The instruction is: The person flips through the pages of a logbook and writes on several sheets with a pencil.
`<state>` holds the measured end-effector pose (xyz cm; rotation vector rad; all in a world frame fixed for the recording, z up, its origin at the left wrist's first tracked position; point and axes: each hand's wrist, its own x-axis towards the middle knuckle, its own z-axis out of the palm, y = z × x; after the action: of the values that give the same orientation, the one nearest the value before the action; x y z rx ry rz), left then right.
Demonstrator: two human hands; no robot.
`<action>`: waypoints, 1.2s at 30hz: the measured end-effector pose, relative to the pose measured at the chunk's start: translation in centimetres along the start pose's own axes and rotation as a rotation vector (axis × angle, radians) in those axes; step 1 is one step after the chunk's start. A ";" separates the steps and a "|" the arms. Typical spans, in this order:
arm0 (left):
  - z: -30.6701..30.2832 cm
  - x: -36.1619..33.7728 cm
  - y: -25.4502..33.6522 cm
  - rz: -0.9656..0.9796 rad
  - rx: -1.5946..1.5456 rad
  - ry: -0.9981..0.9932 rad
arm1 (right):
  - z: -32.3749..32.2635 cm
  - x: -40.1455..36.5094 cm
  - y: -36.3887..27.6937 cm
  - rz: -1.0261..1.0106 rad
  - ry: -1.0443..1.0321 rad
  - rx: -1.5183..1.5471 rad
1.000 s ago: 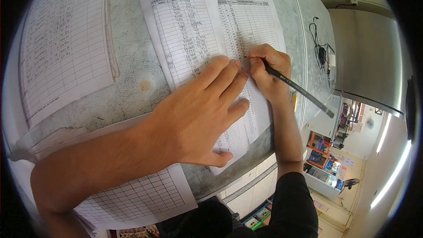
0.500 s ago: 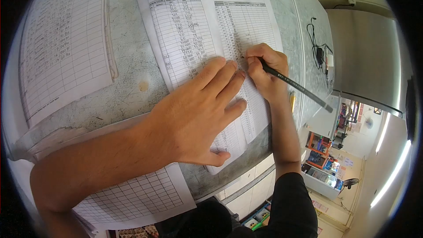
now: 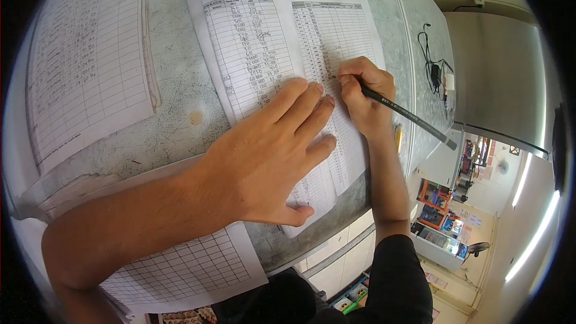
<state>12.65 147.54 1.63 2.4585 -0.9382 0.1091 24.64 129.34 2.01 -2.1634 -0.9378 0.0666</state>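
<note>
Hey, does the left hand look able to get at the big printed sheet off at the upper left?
Probably yes. The left hand lies flat and empty on the middle sheets, and only bare tabletop lies between it and the upper-left sheet.

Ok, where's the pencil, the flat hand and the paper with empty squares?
pencil (image 3: 408,116): head view, middle of its dark shaft.
left hand (image 3: 264,156): head view, back of the hand.
grid paper (image 3: 192,270): head view, on its empty squares.
</note>
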 end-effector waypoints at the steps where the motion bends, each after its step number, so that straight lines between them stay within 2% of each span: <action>1: 0.0 0.0 0.0 -0.003 -0.003 0.000 | 0.0 0.0 0.0 0.007 -0.018 -0.016; 6: 0.2 -0.2 0.2 -0.007 0.015 0.013 | -0.3 0.0 -0.4 0.039 -0.054 -0.067; 9: 0.4 -0.1 0.5 0.019 0.077 -0.017 | -0.3 0.0 -0.4 0.085 -0.016 0.023; 13: 0.7 -0.3 0.6 0.108 0.071 0.006 | -0.4 -0.2 0.6 0.171 0.184 0.409; 16: 0.9 -0.2 0.5 0.111 0.055 -0.001 | -0.4 -0.2 0.6 0.176 0.187 0.437; 23: 1.1 -0.5 0.4 0.103 -0.027 0.035 | -0.5 -0.8 -0.1 0.109 0.089 0.353; 27: 1.2 -0.5 0.4 0.109 -0.066 0.061 | -0.1 -0.7 -0.8 0.032 0.088 0.090; 36: 1.0 -0.3 0.4 0.109 -0.085 0.061 | 0.0 -0.7 -0.2 -0.009 0.040 -0.025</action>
<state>12.09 147.00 0.87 2.3130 -1.0292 0.1775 24.02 129.00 2.03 -2.1760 -0.9300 0.0078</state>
